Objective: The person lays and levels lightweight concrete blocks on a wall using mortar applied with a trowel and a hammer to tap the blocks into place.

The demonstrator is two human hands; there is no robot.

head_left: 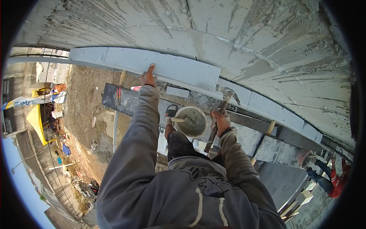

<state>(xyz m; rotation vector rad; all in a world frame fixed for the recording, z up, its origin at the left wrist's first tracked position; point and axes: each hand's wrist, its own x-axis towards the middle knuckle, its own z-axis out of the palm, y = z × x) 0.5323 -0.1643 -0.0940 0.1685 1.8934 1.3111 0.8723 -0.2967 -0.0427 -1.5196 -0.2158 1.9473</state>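
Observation:
My left hand [149, 77] is at the near edge of a long pale building block [164, 66], one finger stretched onto its face and the others curled at the edge, partly hidden. The block lies along the grey wall, over a row of similar blocks [263, 106]. My right hand [221, 123] is wrapped round the handle of a hammer [227, 94], whose metal head is up near the block's right end. Between my arms, a round bucket [191, 121] holds wet grey mortar, with a pale handle sticking out over its left rim.
I stand on narrow scaffold planks [240, 133], with the ground far below on the left. The mortar-streaked wall [213, 26] rises in front. A small pale offcut [177, 92] lies on the planks. To the right is another person [337, 181] in red beside a bucket [304, 157].

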